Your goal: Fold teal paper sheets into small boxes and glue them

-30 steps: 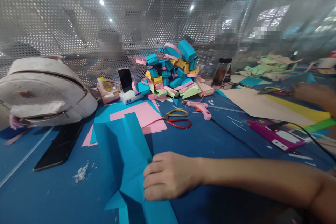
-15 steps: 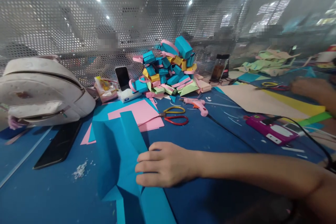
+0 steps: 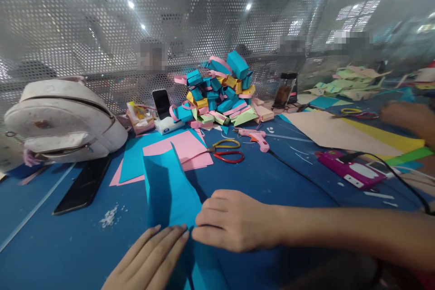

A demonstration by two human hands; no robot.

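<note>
A folded sheet of blue paper (image 3: 175, 195) lies lengthwise before me on the blue table, its left side raised in a crease. My left hand (image 3: 151, 260) rests on its near part, palm down with the fingers stretched out. At the paper's right edge, my right hand (image 3: 236, 222) has its fingers curled round the border; the thumb is hidden. Just beyond the paper are scissors (image 3: 226, 150) with one yellow and one red handle, their blades over pink sheets (image 3: 199, 161). A pink glue gun (image 3: 256, 137) lies to their right, trailing a black cord.
Folded paper boxes (image 3: 217, 95) are heaped at the back. On the left are a white backpack (image 3: 64, 118), a black phone (image 3: 83, 186) and white scraps (image 3: 109, 217). A magenta device (image 3: 350, 170) lies at right, near another person's hand (image 3: 404, 118).
My left hand has come into view and now lies on the blue paper. The paper's raised left side has folded inward, and my right hand has shifted slightly right.
</note>
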